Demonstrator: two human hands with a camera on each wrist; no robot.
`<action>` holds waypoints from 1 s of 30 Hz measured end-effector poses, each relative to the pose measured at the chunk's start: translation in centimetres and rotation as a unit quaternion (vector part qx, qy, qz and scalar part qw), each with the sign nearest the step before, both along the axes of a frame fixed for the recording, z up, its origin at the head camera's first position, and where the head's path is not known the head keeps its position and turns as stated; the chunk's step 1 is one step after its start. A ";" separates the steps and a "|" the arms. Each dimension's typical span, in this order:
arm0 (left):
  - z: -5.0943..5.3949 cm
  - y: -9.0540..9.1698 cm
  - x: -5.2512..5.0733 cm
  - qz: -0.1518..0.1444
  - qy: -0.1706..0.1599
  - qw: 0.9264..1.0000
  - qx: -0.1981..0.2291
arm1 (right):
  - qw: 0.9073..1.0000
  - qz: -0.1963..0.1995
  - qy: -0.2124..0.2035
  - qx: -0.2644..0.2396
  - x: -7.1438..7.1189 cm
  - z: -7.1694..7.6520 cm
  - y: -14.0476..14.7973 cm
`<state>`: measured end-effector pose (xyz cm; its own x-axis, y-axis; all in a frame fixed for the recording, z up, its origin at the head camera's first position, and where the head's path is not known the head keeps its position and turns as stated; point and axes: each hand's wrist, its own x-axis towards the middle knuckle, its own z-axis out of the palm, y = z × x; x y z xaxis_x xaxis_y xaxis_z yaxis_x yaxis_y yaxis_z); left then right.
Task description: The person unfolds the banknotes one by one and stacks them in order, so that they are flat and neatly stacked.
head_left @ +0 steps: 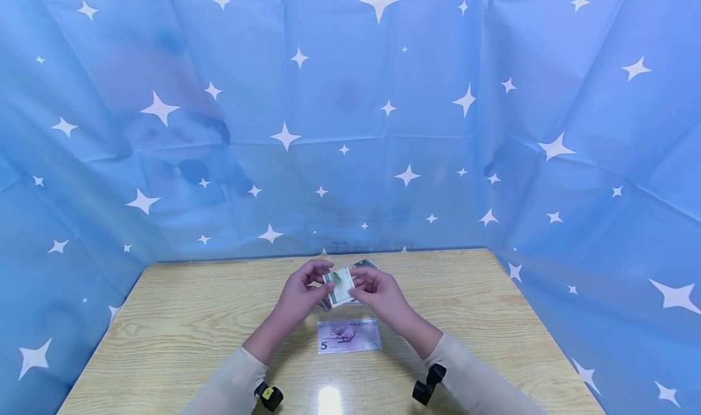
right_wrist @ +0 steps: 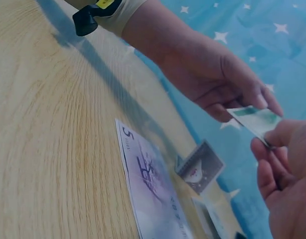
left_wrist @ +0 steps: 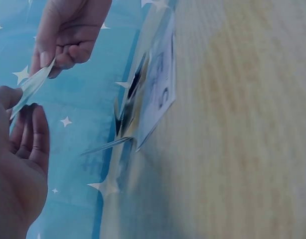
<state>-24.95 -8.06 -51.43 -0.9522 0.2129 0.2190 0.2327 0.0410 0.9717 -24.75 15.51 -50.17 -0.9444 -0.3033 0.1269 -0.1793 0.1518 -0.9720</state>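
Observation:
Between both hands, above the table, is a small green-and-white banknote [head_left: 340,286] that appears folded. My left hand [head_left: 305,286] pinches its left edge between thumb and fingers, and my right hand [head_left: 376,288] pinches the right edge. In the right wrist view the banknote [right_wrist: 255,121] is tilted, with a thumb on it from each side. Nearer the body, a purple banknote marked 5 [head_left: 356,336] lies flat on the table below the hands.
Behind the hands, other notes, partly hidden, lie on the wooden table [head_left: 208,317]; a folded grey-purple note [right_wrist: 201,167] stands up from the surface. A blue curtain [head_left: 350,177] with white stars hangs along the table's far edge and both sides.

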 end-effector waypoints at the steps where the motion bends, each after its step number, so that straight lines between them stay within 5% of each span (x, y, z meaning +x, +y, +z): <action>1: 0.1 0.0 -0.1 -0.001 0.008 1.000 -0.011 | 1.000 0.006 0.003 0.006 0.0 -0.1 0.1; 8: 0.4 0.4 -0.6 -0.036 0.043 0.996 -0.073 | 0.998 0.051 0.008 0.040 0.3 -0.2 0.4; 15: 0.7 0.6 -0.3 -0.039 0.034 0.995 -0.083 | 0.997 0.053 0.013 0.051 0.4 -0.2 0.3; 30: 0.3 1.0 -0.3 0.039 0.022 0.999 0.018 | 0.997 -0.051 -0.034 -0.051 1.2 -0.3 -1.3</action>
